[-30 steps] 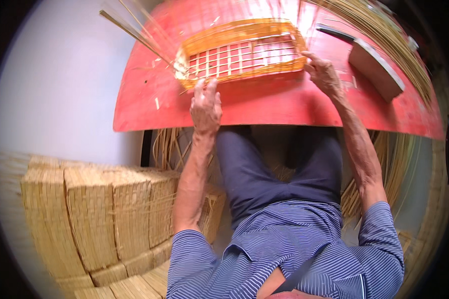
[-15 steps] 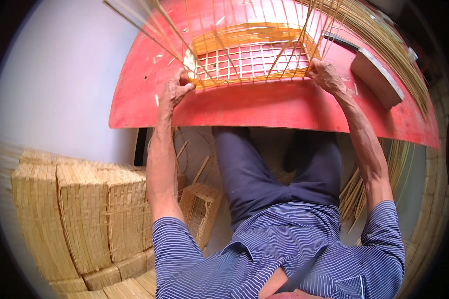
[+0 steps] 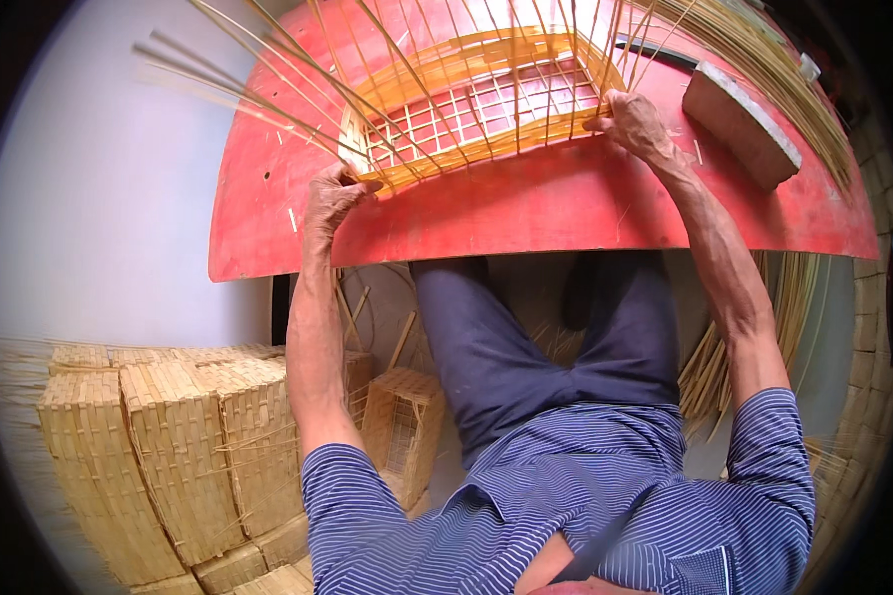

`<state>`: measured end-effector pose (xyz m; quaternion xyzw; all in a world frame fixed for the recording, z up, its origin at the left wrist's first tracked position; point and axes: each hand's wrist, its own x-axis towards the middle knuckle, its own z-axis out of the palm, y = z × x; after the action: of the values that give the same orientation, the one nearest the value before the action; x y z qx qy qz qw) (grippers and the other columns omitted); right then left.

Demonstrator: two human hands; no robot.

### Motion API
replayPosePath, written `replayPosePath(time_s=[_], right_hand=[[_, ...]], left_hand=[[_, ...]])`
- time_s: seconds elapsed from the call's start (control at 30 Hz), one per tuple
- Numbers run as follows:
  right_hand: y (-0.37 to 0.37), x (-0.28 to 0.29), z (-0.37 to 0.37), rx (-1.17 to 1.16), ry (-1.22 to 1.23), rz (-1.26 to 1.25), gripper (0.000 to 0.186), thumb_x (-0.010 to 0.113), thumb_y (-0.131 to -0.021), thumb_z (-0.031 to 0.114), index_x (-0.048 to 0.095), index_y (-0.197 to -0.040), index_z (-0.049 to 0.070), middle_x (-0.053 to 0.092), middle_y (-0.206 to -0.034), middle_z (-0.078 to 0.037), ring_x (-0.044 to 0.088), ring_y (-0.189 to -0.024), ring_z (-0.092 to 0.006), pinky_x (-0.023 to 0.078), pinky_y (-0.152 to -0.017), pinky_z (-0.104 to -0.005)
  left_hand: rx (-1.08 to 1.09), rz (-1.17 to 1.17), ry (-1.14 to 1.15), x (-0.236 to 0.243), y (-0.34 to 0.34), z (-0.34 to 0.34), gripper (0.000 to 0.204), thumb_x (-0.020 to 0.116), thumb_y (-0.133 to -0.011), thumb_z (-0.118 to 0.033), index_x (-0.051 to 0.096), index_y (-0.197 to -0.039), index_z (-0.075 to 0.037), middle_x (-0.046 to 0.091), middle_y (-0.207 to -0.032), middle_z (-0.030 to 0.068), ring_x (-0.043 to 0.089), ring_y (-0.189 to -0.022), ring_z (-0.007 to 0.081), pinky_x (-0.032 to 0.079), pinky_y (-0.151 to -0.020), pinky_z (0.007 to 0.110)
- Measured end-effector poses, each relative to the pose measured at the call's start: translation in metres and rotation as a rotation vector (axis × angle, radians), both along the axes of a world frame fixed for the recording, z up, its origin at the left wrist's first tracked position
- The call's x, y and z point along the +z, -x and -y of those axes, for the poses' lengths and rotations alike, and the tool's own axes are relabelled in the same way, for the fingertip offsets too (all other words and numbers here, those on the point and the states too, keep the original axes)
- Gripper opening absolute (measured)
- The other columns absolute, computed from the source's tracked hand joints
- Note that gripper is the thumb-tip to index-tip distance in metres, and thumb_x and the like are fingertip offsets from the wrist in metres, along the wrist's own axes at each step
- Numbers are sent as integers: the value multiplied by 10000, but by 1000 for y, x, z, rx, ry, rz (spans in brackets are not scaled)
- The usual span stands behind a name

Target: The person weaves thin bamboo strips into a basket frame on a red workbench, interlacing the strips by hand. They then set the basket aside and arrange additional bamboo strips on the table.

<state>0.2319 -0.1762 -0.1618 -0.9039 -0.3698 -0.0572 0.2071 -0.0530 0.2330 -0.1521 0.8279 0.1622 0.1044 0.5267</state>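
A half-woven bamboo basket (image 3: 476,114) lies on a red table (image 3: 566,208), its grid base facing me and long loose strips fanning up and to the left. My left hand (image 3: 332,193) grips the basket's near left corner. At the near right corner, my right hand (image 3: 633,124) pinches the rim. Both forearms reach up from my blue striped shirt.
A grey wooden block (image 3: 739,124) and a dark blade (image 3: 655,50) lie on the table's right side, beside a bundle of bamboo strips (image 3: 774,59). Finished woven baskets (image 3: 169,446) are stacked on the floor at left. One more basket (image 3: 407,426) stands under the table.
My left hand slid from the basket's middle front edge out to its left corner. The basket has tipped up, its loose strips now rising and spreading. My right hand stayed on the right corner.
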Motion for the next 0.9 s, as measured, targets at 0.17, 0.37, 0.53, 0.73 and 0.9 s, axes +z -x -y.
replayPosePath(time_s=[0.17,0.37,0.53,0.73,0.9], right_hand=[[1,2,-5,-56,47,-25,492,797,-775,426,677,-785,-50,663,-693,-226,691,-697,-365,540,-665,-459],[-18,-10,-11,-14,34,50,445,776,-791,394,666,-780,-37,648,-669,-215,685,-686,-359,530,-651,-451],[-13,-5,-9,-27,30,-164,445,775,-793,401,692,-854,-31,682,-737,-219,699,-742,-378,543,-695,-470],[-5,-9,-7,-26,-4,-25,422,756,-835,367,604,-752,-17,596,-514,-142,670,-568,-297,519,-597,-418],[-1,-10,0,22,-59,-3,443,743,-837,382,589,-933,-22,642,-625,-176,676,-632,-341,512,-628,-452]], left_hand=[[24,-7,24,4,-2,16,108,772,-804,-80,668,-830,-62,664,-711,-2,569,-594,53,431,-528,221],[57,-32,-186,-9,-6,3,109,802,-783,-82,721,-842,-42,662,-714,-37,527,-600,31,424,-547,233],[59,-4,-65,-10,-3,4,115,804,-796,-99,723,-855,-41,657,-717,-40,542,-628,31,435,-571,234],[9,-28,-164,-4,1,6,71,756,-825,-90,691,-835,-65,652,-708,-20,543,-613,50,426,-561,230],[17,-82,-100,-4,-2,2,94,768,-791,-66,704,-860,-52,683,-760,-3,570,-654,69,458,-600,260]])
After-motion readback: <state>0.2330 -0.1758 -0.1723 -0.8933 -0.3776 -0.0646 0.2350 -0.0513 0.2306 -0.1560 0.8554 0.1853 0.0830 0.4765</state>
